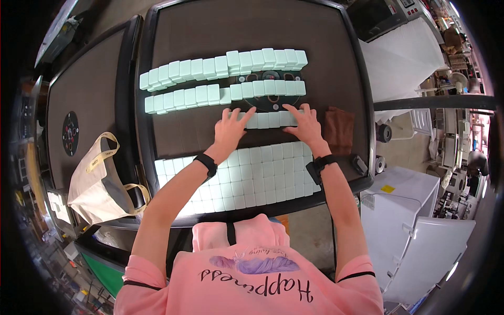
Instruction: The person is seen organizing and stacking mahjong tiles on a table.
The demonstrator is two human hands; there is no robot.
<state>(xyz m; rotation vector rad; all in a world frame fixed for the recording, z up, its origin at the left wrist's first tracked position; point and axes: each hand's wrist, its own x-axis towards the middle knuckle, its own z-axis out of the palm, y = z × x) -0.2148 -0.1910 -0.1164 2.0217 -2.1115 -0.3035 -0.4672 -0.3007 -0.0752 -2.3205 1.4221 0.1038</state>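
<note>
Spanning the space before the person, a dark-topped table (pixel 231 26) bears a broad block of pale green tiles (pixel 257 173), laid flat nearest the body and apparently not yet lined into rows. Beyond it, a long far row (pixel 197 68) and a middle row (pixel 197 96), both stepped in height, look largely formed. A short row (pixel 268 121) on the near side of these seems unfinished; left hand (pixel 229 128) and right hand (pixel 307 125) clasp its opposite ends between thumb and fingers.

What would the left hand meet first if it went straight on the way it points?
The left hand, touching the short tile row, would probably meet the middle tile row beyond it first, though depth is hard to judge.
</note>
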